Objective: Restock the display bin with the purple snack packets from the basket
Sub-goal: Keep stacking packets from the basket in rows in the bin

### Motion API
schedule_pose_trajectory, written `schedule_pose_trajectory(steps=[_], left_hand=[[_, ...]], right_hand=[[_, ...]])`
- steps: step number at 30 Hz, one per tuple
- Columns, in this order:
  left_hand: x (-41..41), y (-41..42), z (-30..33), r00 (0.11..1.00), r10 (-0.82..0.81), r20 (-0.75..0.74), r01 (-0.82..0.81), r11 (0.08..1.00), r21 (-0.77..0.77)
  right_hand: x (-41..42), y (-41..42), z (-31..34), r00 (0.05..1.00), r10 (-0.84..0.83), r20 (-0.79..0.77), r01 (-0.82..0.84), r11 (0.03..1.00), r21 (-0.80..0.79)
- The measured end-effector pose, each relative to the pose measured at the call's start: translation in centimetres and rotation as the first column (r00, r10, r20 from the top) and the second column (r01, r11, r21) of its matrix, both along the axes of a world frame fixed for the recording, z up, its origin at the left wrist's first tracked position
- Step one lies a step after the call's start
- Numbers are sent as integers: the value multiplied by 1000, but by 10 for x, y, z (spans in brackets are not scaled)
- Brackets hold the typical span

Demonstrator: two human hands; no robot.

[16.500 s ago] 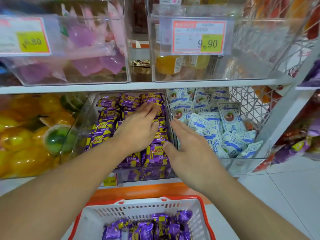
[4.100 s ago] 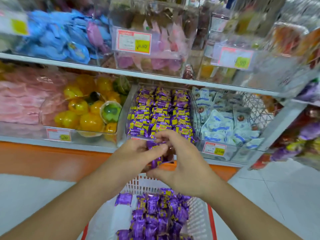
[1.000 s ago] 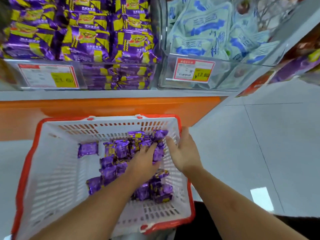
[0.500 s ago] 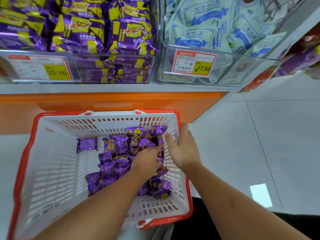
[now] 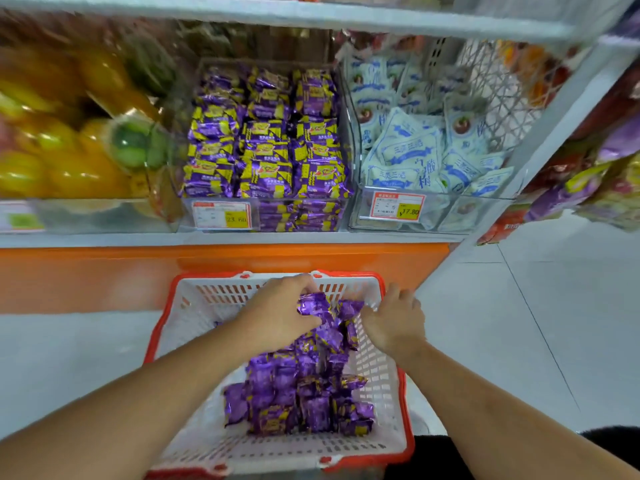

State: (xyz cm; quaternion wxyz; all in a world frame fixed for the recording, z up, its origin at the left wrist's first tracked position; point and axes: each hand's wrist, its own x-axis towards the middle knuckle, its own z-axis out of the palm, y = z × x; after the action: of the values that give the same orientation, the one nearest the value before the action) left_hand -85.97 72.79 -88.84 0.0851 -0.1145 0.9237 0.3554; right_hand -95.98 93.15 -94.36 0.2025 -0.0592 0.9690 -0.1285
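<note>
My left hand point(image 5: 280, 311) has lifted purple snack packets point(image 5: 313, 306) above the basket point(image 5: 194, 306) pile; my right hand point(image 5: 394, 322) rose alongside, fingers curled.
</note>
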Motion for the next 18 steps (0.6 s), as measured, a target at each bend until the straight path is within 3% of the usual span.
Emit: schedule_pose_trajectory(steps=[2,3,4,5,7,10,13,16,18], left_hand=[[6,-8,37,997,11,-80,-7,998,58],[9,-11,55,992,24,-121,-12,995,100],[13,-15,71,985,38,-167,-14,990,144],[16,-19,86,975,60,-214,-18,981,193],[22,-25,110,935,108,-338,-16,964,265],[29,-31,135,848,115,-518,11,972,235],[29,-34,151,783,77,-617,31,986,162],[28,-40,164,775,106,-623,4,985,173],[26,-49,171,808,216,-548,-33,946,324]], right_hand=[[-6,-18,34,992,125,-24,-125,992,-25],[-7,-27,58,986,165,23,-161,978,-132],[-5,-38,85,981,136,137,-87,945,-316],[-2,-47,109,954,91,287,75,852,-518],[7,-56,152,855,156,495,315,602,-734],[23,-58,196,835,340,433,277,421,-864],[27,-64,211,876,330,350,256,295,-920],[23,-76,221,925,291,246,191,203,-960],[16,-84,227,949,280,144,84,216,-973]])
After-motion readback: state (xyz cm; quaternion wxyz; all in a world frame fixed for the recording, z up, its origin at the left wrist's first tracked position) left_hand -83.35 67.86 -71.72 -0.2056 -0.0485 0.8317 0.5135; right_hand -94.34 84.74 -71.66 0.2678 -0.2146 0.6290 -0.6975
